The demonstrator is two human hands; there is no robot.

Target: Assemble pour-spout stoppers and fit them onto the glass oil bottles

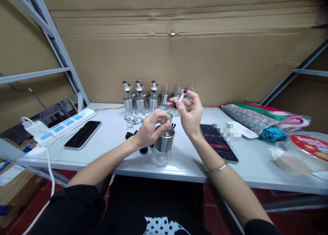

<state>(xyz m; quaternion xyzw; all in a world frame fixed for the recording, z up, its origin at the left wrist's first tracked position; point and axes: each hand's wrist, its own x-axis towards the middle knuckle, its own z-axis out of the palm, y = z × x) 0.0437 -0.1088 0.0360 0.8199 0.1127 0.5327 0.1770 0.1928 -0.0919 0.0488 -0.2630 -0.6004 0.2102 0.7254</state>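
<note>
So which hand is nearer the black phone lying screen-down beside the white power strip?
Left. The left hand grips the glass bottle, just right of that phone; the right hand is farther right, holding a spout.

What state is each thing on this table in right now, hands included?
Left hand: gripping the neck of the bottle.
Bottle: upright, empty, no spout on.
Right hand: holding a spout above it.
Spout: off the bottle.
Back bottles: upright, three with spouts fitted.
Left phone: screen dark.
Right phone: screen lit.
</note>
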